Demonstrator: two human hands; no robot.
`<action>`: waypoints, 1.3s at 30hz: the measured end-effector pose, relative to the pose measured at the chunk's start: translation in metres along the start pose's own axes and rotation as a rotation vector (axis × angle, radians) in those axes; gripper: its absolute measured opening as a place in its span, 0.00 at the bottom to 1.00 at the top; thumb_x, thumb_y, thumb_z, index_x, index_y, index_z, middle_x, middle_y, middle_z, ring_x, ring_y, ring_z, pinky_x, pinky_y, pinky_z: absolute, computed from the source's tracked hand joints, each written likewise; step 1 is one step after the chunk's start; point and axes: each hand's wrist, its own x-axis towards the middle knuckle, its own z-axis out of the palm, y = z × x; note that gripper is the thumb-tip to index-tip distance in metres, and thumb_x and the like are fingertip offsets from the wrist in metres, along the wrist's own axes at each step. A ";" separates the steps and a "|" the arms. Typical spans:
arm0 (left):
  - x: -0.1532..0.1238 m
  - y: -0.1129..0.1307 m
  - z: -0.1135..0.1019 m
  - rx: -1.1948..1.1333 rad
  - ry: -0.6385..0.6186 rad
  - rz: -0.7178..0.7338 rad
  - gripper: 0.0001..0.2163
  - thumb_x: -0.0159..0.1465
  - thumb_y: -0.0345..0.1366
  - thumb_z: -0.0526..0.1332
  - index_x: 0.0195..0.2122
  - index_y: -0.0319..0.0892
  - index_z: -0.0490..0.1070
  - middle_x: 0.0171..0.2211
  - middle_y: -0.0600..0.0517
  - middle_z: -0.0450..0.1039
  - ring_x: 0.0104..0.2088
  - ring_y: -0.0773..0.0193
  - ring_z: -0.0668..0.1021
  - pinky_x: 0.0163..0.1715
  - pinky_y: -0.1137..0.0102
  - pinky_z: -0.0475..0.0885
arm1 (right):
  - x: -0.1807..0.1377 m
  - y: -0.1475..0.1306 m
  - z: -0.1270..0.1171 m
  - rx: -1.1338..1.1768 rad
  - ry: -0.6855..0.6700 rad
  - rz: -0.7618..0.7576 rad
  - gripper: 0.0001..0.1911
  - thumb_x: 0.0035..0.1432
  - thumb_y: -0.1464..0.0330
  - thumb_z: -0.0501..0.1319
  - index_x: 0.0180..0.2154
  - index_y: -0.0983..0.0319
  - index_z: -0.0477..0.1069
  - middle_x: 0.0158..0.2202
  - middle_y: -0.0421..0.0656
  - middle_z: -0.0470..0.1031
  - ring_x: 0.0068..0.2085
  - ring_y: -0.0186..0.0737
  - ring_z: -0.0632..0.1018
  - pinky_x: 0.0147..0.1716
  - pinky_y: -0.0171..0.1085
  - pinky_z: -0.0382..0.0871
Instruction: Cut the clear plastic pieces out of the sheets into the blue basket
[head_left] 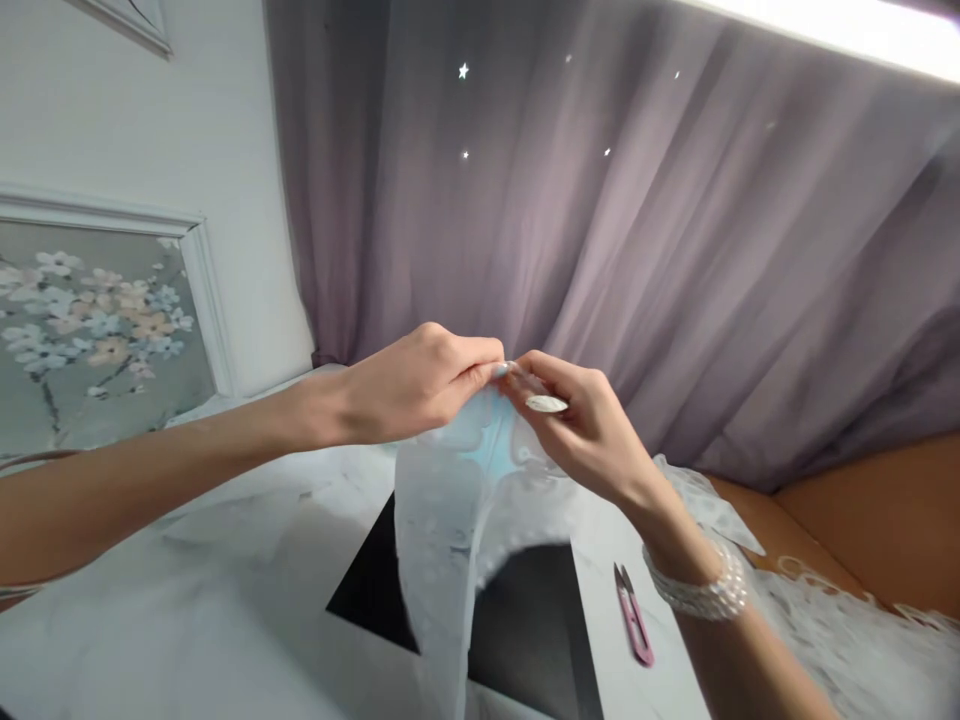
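Note:
My left hand (412,385) and my right hand (581,425) meet in mid-air above the table, both pinched closed on the top edge of a sheer white lace fabric (450,520). The fabric hangs down from my fingers toward the table, with a pale blue patch just below the pinch. My fingertips touch each other at the fabric's upper edge. A pearl bracelet (701,590) circles my right wrist. Whether a needle is between my fingers is too small to tell.
Pink thread snips (634,615) lie on the white marble-look table (247,590) beside a black panel (525,630). More lace (847,630) spreads at the right over an orange seat (885,520). Grey curtains (675,250) hang behind; a framed flower picture (90,320) leans at left.

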 end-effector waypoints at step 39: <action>0.015 -0.006 0.006 -0.346 -0.117 0.039 0.14 0.69 0.37 0.51 0.32 0.41 0.74 0.20 0.56 0.64 0.20 0.71 0.64 0.21 0.75 0.59 | -0.007 -0.008 -0.020 -0.029 -0.012 0.130 0.18 0.63 0.59 0.53 0.24 0.61 0.64 0.21 0.36 0.53 0.22 0.30 0.54 0.20 0.32 0.48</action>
